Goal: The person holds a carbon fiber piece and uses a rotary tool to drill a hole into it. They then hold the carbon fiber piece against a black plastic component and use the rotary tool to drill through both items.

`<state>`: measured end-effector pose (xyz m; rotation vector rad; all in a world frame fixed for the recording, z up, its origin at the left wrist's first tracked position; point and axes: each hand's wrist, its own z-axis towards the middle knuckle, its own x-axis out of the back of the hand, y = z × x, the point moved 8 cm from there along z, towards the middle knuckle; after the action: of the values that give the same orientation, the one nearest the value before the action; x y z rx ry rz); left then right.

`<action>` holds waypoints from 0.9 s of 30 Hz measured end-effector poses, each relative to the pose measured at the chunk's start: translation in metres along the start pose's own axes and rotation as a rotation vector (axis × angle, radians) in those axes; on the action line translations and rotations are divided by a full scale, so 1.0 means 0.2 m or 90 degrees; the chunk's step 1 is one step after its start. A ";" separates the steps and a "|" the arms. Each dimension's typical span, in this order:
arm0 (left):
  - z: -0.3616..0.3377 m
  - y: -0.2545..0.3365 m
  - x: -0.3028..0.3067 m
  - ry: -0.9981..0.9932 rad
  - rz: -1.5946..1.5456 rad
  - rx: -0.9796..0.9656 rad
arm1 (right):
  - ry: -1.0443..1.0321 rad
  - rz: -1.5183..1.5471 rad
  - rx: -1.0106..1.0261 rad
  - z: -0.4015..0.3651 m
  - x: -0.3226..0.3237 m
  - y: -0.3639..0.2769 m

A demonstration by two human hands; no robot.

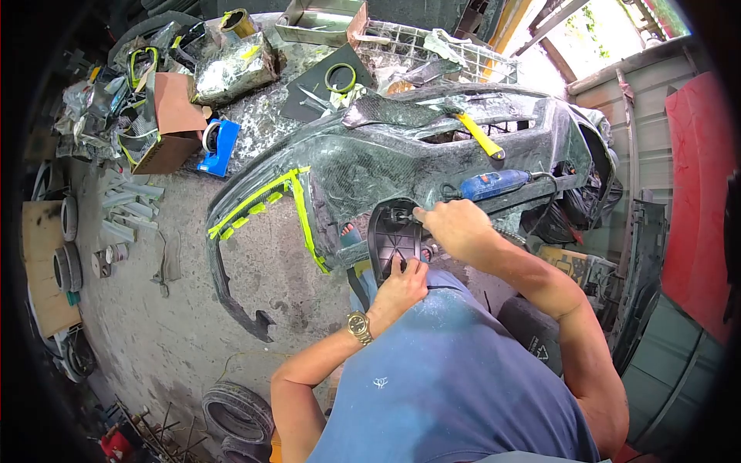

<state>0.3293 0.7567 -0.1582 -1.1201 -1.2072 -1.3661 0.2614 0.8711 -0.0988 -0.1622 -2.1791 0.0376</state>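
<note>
My left hand (400,286), with a gold watch at the wrist, grips the lower end of a black oval plastic part (384,245), its thumb and fingers on the ribbed inner face. The part is held upright in front of my body. My right hand (459,228) is closed around a slim rotary tool handpiece (403,217), mostly hidden in the fist; its tip is at the upper hollow of the part. A blue rotary tool body (495,185) lies on the large dark bumper (370,166) just beyond, with a dark cable or shaft looping from its right end.
A yellow-handled tool (480,136) lies across the bumper, which has yellow-green tape (301,208) on its left part. Behind are a blue tape dispenser (219,148), a cardboard box (166,143) and a metal tray (323,21). Tires (238,411) lie on the floor.
</note>
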 end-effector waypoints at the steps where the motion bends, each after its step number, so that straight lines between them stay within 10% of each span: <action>1: 0.00 -0.01 0.00 -0.006 -0.013 -0.001 | 0.000 0.000 -0.003 -0.04 0.02 0.02; 7: -0.03 -0.05 0.02 -0.061 -0.076 0.017 | 0.322 0.308 -0.033 -0.28 0.11 0.32; 14: -0.07 -0.06 -0.03 -0.052 -0.105 0.027 | 0.244 0.724 -0.177 -0.29 -0.26 0.45; 27: -0.17 -0.15 0.01 -0.010 -0.143 -0.023 | 0.310 0.737 -0.207 -0.09 -0.53 0.36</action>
<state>0.2971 0.7237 -0.1626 -1.0460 -1.3570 -1.5547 0.3438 0.9279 -0.1819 -1.4279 -1.3452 0.2637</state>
